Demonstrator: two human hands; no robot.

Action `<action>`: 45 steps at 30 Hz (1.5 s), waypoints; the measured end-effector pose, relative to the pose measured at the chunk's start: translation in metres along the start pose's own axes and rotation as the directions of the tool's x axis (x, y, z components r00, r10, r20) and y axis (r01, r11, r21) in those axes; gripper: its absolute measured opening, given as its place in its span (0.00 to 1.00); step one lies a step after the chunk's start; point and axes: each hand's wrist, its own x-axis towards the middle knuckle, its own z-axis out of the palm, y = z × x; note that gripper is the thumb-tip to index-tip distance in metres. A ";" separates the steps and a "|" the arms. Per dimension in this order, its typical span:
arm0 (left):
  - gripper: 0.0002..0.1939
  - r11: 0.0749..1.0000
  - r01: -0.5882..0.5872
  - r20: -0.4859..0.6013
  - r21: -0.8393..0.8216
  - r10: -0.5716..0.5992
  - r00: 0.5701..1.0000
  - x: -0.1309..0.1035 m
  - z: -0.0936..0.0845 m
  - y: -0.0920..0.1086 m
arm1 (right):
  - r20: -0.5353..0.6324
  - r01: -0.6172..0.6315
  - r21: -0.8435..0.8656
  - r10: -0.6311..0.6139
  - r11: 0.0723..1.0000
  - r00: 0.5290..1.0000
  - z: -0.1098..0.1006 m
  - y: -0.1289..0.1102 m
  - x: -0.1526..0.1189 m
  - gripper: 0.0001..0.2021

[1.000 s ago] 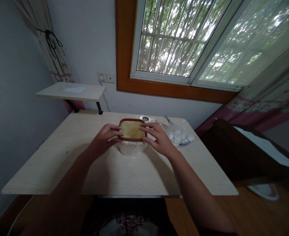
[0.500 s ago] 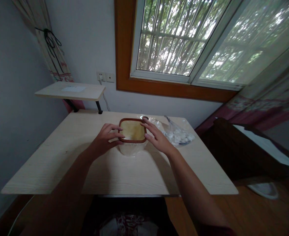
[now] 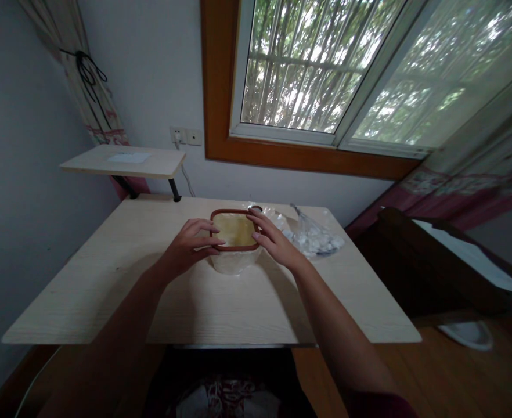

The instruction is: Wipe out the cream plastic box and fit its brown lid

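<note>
A small square container (image 3: 235, 248) with a reddish-brown rim and a yellowish inside stands on the pale wooden table (image 3: 234, 313). Whitish, translucent material shows below its rim; I cannot tell if that is its wall or a plastic film. My left hand (image 3: 188, 247) grips the rim from the left, its fingertips curled over the edge. On the opposite side my right hand (image 3: 276, 241) holds the rim, with fingers at the far right corner and right edge. Just beyond the right hand lies a crumpled clear plastic bag (image 3: 319, 239) with pale contents.
More clear plastic and a small dark-rimmed round thing (image 3: 256, 209) lie behind the container. A raised shelf (image 3: 160, 165) on black legs stands at the back left, bearing a paper sheet (image 3: 129, 158). Behind the table are a wall and a window (image 3: 303, 75).
Both hands stay on the container's rim, with only a slight shift of the fingers. The left fingertips reach a little further over the inside.
</note>
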 end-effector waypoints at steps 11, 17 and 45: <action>0.09 0.999 -0.019 0.050 -0.041 0.021 0.999 -0.002 0.001 0.000 | -0.041 -0.028 0.080 0.032 0.996 0.999 0.008 0.000 -0.006 0.22; 0.09 0.997 -0.073 0.103 0.013 0.071 0.992 0.001 -0.003 0.002 | -0.027 -0.093 0.192 0.099 0.977 0.995 0.011 -0.003 -0.008 0.22; 0.23 0.903 0.294 -0.144 -0.314 -0.351 0.925 0.001 0.056 -0.013 | -0.165 -0.004 0.130 0.026 0.991 0.986 0.038 0.006 -0.010 0.26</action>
